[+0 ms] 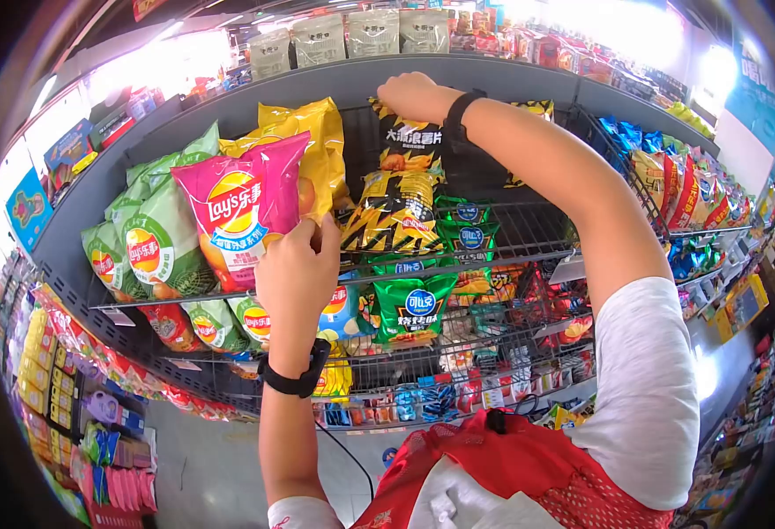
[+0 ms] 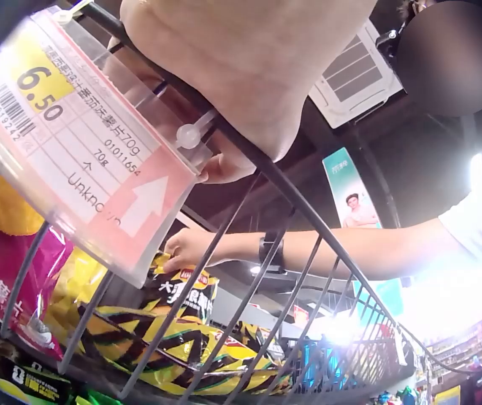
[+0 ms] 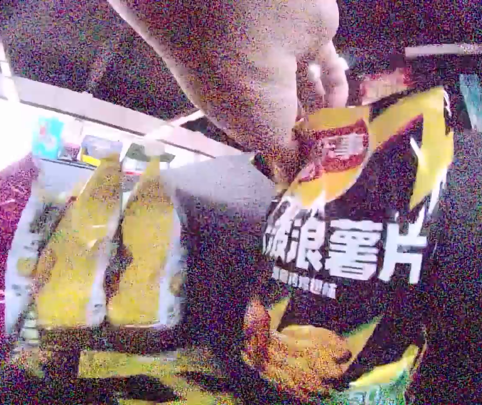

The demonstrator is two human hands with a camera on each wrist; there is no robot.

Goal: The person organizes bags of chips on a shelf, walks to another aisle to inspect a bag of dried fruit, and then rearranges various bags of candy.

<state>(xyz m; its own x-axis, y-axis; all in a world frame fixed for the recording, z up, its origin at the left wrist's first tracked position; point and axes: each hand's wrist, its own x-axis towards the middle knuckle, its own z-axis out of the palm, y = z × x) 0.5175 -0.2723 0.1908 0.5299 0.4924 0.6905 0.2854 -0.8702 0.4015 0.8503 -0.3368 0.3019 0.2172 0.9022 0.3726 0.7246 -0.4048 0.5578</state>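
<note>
My right hand (image 1: 412,97) pinches the top edge of a black-and-yellow chip bag (image 1: 405,145). This bag stands upright at the back of the shelf, behind similar bags (image 1: 394,207) that lie in front. In the right wrist view, the bag (image 3: 342,253) hangs below the curled fingers. My left hand (image 1: 298,269) is at the shelf's front, just right of a pink Lay's bag (image 1: 242,207). The left wrist view has its fingers curled over the wire rail (image 2: 262,164) beside a price tag (image 2: 72,143), partly hidden behind both.
Green Lay's bags (image 1: 163,242) and yellow bags (image 1: 321,145) crowd the shelf's left side. Green chip bags (image 1: 414,304) are on the right and lower down. A side basket (image 1: 696,229) holds more snacks. White pouches (image 1: 317,40) line the top ledge.
</note>
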